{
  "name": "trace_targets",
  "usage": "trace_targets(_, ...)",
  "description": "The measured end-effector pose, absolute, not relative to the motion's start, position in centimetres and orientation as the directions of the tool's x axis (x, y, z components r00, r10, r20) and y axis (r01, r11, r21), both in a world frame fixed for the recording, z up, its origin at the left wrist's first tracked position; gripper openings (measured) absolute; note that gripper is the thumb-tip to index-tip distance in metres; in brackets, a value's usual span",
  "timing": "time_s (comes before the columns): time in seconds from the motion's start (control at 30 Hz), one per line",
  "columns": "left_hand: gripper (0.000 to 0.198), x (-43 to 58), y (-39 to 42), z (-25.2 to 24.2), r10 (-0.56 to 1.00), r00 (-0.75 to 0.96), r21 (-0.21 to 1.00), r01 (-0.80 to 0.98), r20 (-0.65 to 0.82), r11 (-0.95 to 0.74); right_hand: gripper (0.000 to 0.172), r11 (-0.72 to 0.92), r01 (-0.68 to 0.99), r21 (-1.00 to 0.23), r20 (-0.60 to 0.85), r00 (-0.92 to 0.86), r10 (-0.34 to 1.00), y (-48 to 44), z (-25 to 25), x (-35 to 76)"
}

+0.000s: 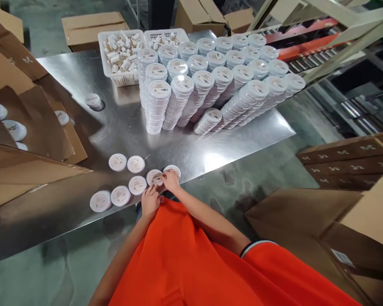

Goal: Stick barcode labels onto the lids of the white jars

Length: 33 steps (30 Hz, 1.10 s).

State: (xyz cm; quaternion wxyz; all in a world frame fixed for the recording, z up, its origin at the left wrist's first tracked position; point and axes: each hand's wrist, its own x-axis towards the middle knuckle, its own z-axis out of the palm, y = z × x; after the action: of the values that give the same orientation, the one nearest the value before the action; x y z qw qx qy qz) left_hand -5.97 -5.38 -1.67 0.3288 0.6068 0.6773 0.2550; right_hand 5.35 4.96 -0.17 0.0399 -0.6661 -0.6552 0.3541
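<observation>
Several flat round white containers lie in two rows near the front edge of a shiny steel table [121, 127]. My right hand [170, 179] pinches at the top of one round container [154, 177], fingers closed on a small label there. My left hand [150, 200] rests at the table's edge just below that container, fingers curled, with its fingertips touching it. Another round container [173, 169] sits partly hidden behind my right hand.
Many tall stacks of round containers [210, 85] fill the table's far side, some leaning. Two white baskets [121, 53] of small tubes stand behind them. An open cardboard box [28, 127] holding containers sits left. More boxes [344, 157] lie right; a roller conveyor [306, 46] runs beyond.
</observation>
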Motion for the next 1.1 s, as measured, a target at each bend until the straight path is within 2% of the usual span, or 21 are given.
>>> trace_targets(0.3, 0.019, -6.0, -5.2, -1.2, 0.985, -0.051, 0.73, 0.665, -0.167, 0.158, 0.02, -0.109, 0.889, -0.446, -0.395, -0.086, 0.915, 4.5, 0.4, 4.8)
trace_targets(0.4, 0.017, -5.9, -5.1, -1.0, 0.982, -0.037, 0.691, 0.706, -0.186, 0.158, 0.02, -0.036, 0.912, -0.409, -0.345, -0.118, 0.931, 4.3, 0.5, 4.7)
trace_targets(0.5, 0.014, -5.9, -5.1, -0.9, 0.976, -0.017, 0.625, 0.766, -0.216, 0.152, 0.029, 0.058, 0.938, -0.342, -0.297, -0.166, 0.94, 4.3, 0.6, 4.7)
trace_targets(0.6, 0.014, -5.9, -5.1, -0.8, 0.972, -0.003, 0.571, 0.809, -0.233, 0.14, 0.037, 0.035, 0.952, -0.303, -0.309, -0.133, 0.942, 4.9, 0.6, 4.8)
trace_targets(0.7, 0.015, -6.0, -5.0, -0.8, 0.972, -0.012, 0.574, 0.805, -0.236, 0.15, 0.029, 0.0, 0.945, -0.327, -0.338, -0.117, 0.934, 5.9, 0.4, 5.0)
trace_targets(0.83, 0.02, -6.4, -4.9, -0.6, 0.977, -0.058, 0.69, 0.699, -0.206, 0.187, 0.017, -0.012, 0.886, -0.464, -0.322, -0.156, 0.934, 6.8, 0.6, 5.5)
trace_targets(0.93, 0.027, -6.9, -5.2, -0.3, 0.964, -0.219, 0.838, 0.489, -0.15, 0.242, 0.017, 0.024, 0.782, -0.623, -0.279, -0.251, 0.927, 5.7, 1.2, 6.0)
trace_targets(1.03, 0.031, -7.4, -5.7, 0.4, 0.889, -0.426, 0.915, 0.265, -0.171, 0.304, 0.018, -0.017, 0.455, -0.89, -0.251, -0.461, 0.851, 3.1, 1.8, 6.2)
trace_targets(1.1, 0.033, -7.7, -6.0, 0.9, 0.847, -0.474, 0.925, 0.15, -0.242, 0.349, 0.023, -0.14, 0.194, -0.971, -0.226, -0.548, 0.805, 1.2, 1.9, 5.8)
